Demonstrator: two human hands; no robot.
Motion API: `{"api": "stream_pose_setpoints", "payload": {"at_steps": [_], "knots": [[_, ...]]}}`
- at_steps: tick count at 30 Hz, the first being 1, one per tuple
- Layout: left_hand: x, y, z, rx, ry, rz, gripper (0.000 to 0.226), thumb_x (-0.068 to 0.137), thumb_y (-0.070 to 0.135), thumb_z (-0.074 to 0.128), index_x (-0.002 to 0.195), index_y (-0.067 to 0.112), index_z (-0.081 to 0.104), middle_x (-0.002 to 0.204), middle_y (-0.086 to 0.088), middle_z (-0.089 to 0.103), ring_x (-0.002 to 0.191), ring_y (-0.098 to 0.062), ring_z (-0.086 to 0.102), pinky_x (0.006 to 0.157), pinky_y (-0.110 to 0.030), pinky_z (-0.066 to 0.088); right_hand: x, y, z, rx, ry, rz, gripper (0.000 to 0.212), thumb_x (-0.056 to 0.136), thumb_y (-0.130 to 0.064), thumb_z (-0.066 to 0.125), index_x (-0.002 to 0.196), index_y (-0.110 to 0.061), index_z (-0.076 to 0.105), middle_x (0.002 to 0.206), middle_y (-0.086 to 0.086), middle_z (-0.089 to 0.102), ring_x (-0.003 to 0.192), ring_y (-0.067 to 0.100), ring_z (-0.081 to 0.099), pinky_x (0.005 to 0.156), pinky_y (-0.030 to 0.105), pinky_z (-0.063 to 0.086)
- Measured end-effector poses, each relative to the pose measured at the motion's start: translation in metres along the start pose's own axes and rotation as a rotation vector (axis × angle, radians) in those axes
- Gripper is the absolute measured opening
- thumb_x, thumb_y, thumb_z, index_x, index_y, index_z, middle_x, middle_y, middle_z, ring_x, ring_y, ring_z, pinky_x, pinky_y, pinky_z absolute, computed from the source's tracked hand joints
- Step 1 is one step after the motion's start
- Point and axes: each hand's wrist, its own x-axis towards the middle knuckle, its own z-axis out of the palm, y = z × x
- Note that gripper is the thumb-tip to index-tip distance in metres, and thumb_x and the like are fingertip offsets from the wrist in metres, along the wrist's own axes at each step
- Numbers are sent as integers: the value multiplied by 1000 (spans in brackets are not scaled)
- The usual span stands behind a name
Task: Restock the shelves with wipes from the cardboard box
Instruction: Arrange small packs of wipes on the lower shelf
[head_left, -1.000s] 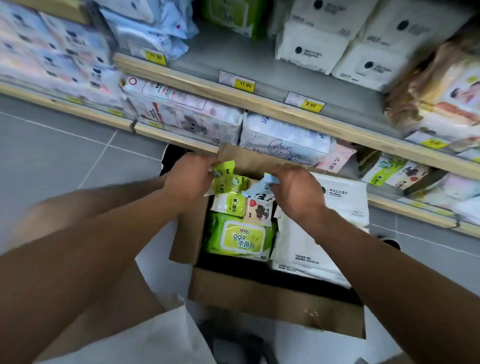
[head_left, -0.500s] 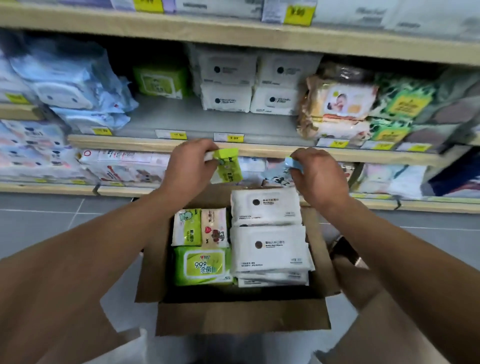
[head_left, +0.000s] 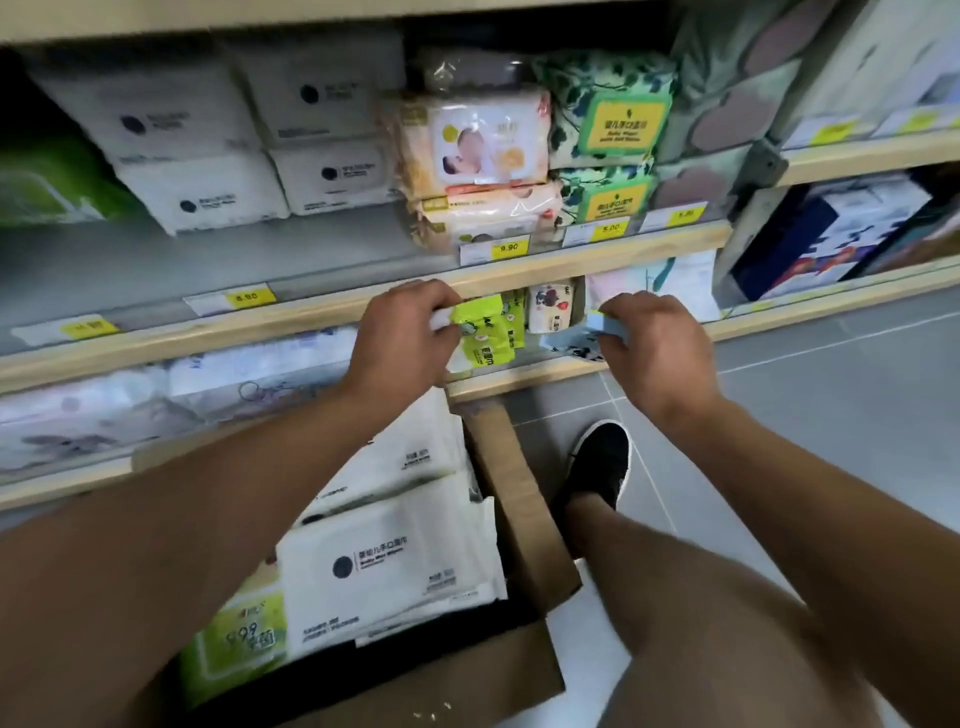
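Hands pinch soft flat packets: left hand (head_left: 400, 332) a green pack (head_left: 483, 338), right hand (head_left: 654, 345) a pale-blue pack (head_left: 576, 340).

You are standing in a retail shop aisle. Wooden-edged shelves (head_left: 519, 267) are running across your view, carrying yellow price tags (head_left: 508, 249) on their front lips. Above those tags, packaged baby wipes (head_left: 488, 140) are sitting stacked in rows facing outward. Below the shelves, an open cardboard box (head_left: 514, 499) of stock is resting on the grey tiled floor (head_left: 831, 415).
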Motion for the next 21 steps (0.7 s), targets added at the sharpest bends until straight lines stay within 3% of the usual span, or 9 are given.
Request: {"api": "stream_pose_setpoints", "payload": {"at_steps": [5, 8, 11, 17, 21], "knots": [[27, -13, 62, -11, -67, -31, 22, 73, 10, 70, 94, 16, 70, 93, -2, 71, 89, -23, 63, 71, -25, 39, 10, 43, 49, 36, 12, 12, 17, 82, -15, 55, 94, -14, 66, 84, 12, 64, 84, 39, 56, 63, 42, 51], [40, -26, 94, -3, -70, -62, 22, 73, 12, 71, 94, 17, 71, 91, 0, 72, 87, -20, 63, 66, -20, 32, 22, 58, 83, 30, -1, 25, 19, 81, -13, 59, 98, -13, 68, 85, 12, 65, 84, 38, 57, 64, 41, 52], [52, -40, 120, -7, -103, -72, 24, 73, 12, 72, 96, 17, 71, 94, 0, 72, 90, -18, 63, 69, -18, 33, 36, 64, 114, 7, 10, -5, 17, 78, -9, 63, 94, -10, 68, 83, 13, 66, 81, 38, 57, 62, 38, 48], [75, -62, 149, 3, -138, -63, 27, 73, 13, 73, 100, 15, 70, 100, -2, 71, 93, -18, 63, 77, -20, 39, 61, 68, 168, -17, -17, -100, 18, 70, -4, 68, 88, -8, 67, 81, 13, 65, 77, 37, 58, 62, 36, 46], [81, -75, 156, -3, -143, -55, 25, 75, 13, 73, 99, 14, 71, 98, 0, 71, 88, -13, 62, 72, -20, 36, 68, 69, 201, -75, -60, -150, 18, 69, -6, 71, 86, -11, 69, 80, 11, 65, 76, 36, 58, 65, 36, 45]]}}
